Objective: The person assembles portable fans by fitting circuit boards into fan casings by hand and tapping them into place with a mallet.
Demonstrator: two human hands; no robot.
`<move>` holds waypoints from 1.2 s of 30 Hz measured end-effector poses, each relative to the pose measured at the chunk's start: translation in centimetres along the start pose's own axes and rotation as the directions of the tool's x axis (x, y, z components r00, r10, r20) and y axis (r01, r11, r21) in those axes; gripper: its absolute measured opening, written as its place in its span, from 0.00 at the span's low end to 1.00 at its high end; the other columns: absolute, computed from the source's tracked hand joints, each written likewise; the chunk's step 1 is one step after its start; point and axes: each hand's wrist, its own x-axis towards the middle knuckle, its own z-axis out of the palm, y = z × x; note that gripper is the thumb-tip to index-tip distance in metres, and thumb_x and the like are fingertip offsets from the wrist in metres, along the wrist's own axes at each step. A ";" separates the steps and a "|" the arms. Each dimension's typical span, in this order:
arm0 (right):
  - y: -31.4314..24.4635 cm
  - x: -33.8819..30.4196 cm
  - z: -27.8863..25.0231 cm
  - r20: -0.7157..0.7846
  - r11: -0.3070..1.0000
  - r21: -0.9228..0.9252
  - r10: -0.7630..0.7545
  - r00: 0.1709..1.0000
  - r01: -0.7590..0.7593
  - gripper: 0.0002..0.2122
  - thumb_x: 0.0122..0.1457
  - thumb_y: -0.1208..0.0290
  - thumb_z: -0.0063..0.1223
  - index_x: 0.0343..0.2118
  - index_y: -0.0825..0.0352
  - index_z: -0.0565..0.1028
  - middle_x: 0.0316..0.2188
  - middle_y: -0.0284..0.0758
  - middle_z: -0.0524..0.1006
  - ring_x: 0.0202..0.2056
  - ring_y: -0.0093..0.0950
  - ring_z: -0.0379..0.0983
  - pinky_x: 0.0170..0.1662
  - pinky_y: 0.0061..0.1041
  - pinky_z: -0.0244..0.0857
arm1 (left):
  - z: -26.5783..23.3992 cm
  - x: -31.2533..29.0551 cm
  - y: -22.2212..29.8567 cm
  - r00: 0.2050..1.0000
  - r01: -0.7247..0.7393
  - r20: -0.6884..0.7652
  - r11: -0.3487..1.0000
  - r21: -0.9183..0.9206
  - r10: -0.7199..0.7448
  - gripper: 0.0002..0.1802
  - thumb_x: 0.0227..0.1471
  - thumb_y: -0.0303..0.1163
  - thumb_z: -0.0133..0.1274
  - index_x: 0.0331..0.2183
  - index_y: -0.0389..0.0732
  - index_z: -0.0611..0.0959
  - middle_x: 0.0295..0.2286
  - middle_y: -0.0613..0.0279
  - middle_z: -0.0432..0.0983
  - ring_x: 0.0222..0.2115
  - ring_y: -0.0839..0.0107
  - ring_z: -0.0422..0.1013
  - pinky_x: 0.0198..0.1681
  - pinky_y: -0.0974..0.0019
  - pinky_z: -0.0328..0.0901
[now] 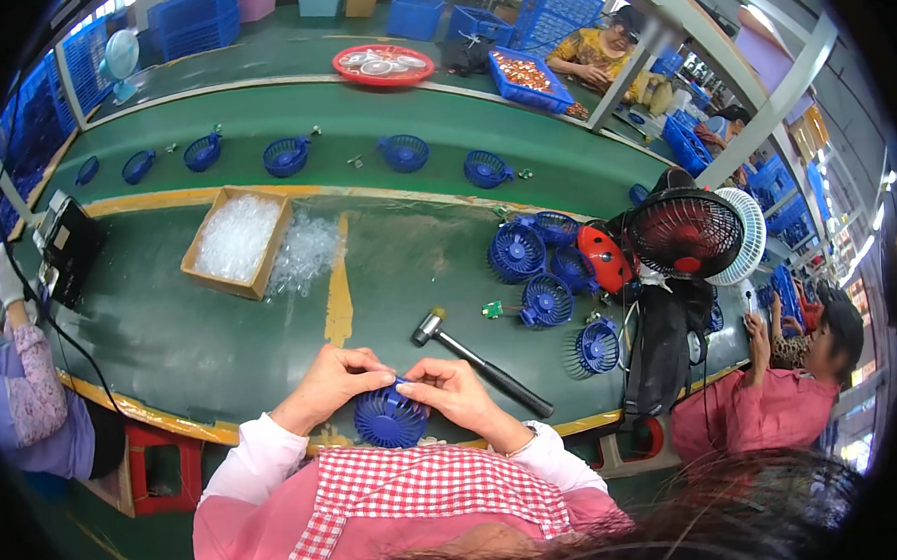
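At the near edge of the green workbench, a round blue fan housing (391, 419) with slatted ribs is between my hands. My left hand (345, 380) pinches its upper left rim with thumb and fingers. My right hand (453, 392) grips the rim's upper right side, thumb tip close to the left one. Whether a small part sits between the thumbs is too small to tell. Just right of my right hand lies a hammer (482, 364) with a black handle. Ahead and to the left, an open cardboard box (277, 236) holds many small clear plastic pieces.
Loose clear pieces (307, 252) spill beside the box. Several blue fan housings (547, 301) cluster at right, near a red ladybug-patterned object (604, 257) and a black fan (685, 234). More housings (286, 157) line the green belt beyond. Co-workers sit left, right and across.
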 end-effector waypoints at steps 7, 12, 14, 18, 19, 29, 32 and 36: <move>-4.6 2.8 -2.8 0.071 0.994 -0.105 0.041 0.997 -0.033 0.07 0.57 0.70 0.56 0.31 0.70 0.76 0.22 0.26 0.75 0.23 0.13 0.69 0.24 0.14 0.63 | -0.3 2.3 -0.4 0.985 -0.052 -0.168 0.995 -0.089 0.036 0.10 0.53 0.29 0.54 0.28 0.30 0.83 0.25 0.62 0.77 0.26 0.77 0.71 0.33 0.74 0.65; -10.9 6.5 -6.9 -0.074 0.909 -0.412 -0.099 0.992 0.060 0.08 0.55 0.69 0.57 0.27 0.69 0.76 0.19 0.26 0.74 0.21 0.14 0.68 0.21 0.16 0.62 | -1.6 2.3 -1.8 0.949 -0.113 -0.302 0.991 -0.065 0.089 0.12 0.54 0.30 0.51 0.27 0.30 0.82 0.25 0.59 0.78 0.24 0.77 0.70 0.30 0.73 0.66; -11.9 9.3 -9.6 -0.149 0.795 -0.591 -0.272 0.951 0.135 0.09 0.53 0.69 0.58 0.26 0.71 0.76 0.18 0.28 0.74 0.20 0.17 0.69 0.22 0.21 0.63 | -1.6 2.2 -1.8 0.952 -0.111 -0.295 0.992 -0.067 0.087 0.12 0.54 0.29 0.51 0.27 0.30 0.82 0.25 0.59 0.78 0.23 0.78 0.70 0.30 0.73 0.66; -15.6 16.0 -13.8 -0.218 0.460 -0.886 -0.534 0.817 0.064 0.10 0.49 0.67 0.59 0.28 0.69 0.77 0.22 0.42 0.77 0.24 0.36 0.75 0.29 0.31 0.67 | -1.7 1.7 -1.6 0.956 -0.091 -0.283 0.995 -0.046 0.075 0.10 0.54 0.28 0.52 0.27 0.30 0.82 0.25 0.59 0.77 0.23 0.78 0.70 0.29 0.74 0.65; -16.2 17.6 -14.8 -0.255 0.368 -0.929 -0.565 0.784 -0.036 0.10 0.49 0.67 0.59 0.29 0.69 0.77 0.25 0.43 0.78 0.29 0.40 0.75 0.33 0.35 0.68 | -1.7 1.9 -1.8 0.962 -0.093 -0.259 0.995 -0.025 0.083 0.10 0.53 0.27 0.52 0.27 0.30 0.82 0.25 0.60 0.77 0.23 0.78 0.70 0.29 0.75 0.65; -7.4 29.3 -17.0 -0.175 0.154 -0.981 -0.407 0.896 -0.122 0.15 0.47 0.68 0.58 0.37 0.69 0.74 0.37 0.49 0.75 0.40 0.46 0.71 0.44 0.41 0.66 | -2.0 2.6 -2.3 0.983 -0.079 -0.168 0.997 0.017 0.081 0.09 0.53 0.29 0.54 0.28 0.33 0.83 0.24 0.64 0.74 0.23 0.80 0.69 0.27 0.77 0.64; -5.7 28.4 -15.3 -0.237 0.170 -0.969 -0.446 0.863 -0.178 0.13 0.48 0.70 0.58 0.38 0.67 0.75 0.36 0.45 0.75 0.41 0.43 0.70 0.45 0.40 0.65 | -2.3 2.3 -2.1 0.981 -0.107 -0.155 0.991 0.084 0.119 0.09 0.54 0.30 0.54 0.28 0.33 0.83 0.25 0.64 0.75 0.23 0.81 0.69 0.26 0.77 0.64; -7.0 24.7 -13.6 -0.188 0.312 -0.950 -0.513 0.838 -0.022 0.08 0.48 0.71 0.57 0.31 0.66 0.78 0.32 0.44 0.75 0.39 0.43 0.71 0.43 0.39 0.65 | -2.3 1.8 -2.6 0.978 -0.046 -0.207 0.998 -0.041 0.037 0.11 0.56 0.31 0.51 0.32 0.33 0.82 0.26 0.64 0.76 0.24 0.81 0.69 0.28 0.76 0.65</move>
